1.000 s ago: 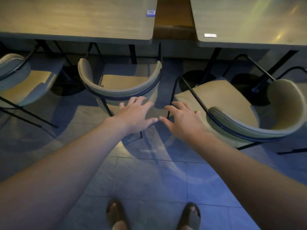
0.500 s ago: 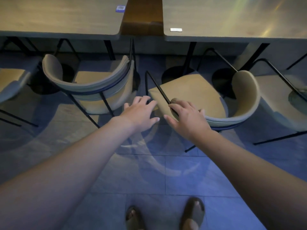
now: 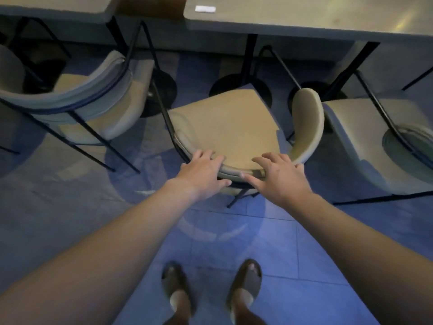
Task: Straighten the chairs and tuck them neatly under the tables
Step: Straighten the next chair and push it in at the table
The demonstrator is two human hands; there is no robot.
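A beige cushioned chair (image 3: 225, 123) with a curved backrest and black metal legs stands askew right in front of me, one seat corner pointing at the right table (image 3: 293, 28). My left hand (image 3: 202, 172) lies over the left part of the near backrest rim, fingers on top and thumb underneath. My right hand (image 3: 280, 178) holds the same rim further right in the same way. A second chair (image 3: 77, 99) stands to the left with its back toward me, partly under the left table (image 3: 58, 10).
A third beige chair (image 3: 375, 146) stands close on the right, turned sideways. Black round table bases (image 3: 241, 90) and slanted black legs sit under the tables. My sandalled feet (image 3: 210, 292) stand on grey floor tiles behind the chair.
The view has shifted right, bringing the skewed chair in front of me. Both hands went from hovering open between two chairs to closing on this chair's backrest rim.
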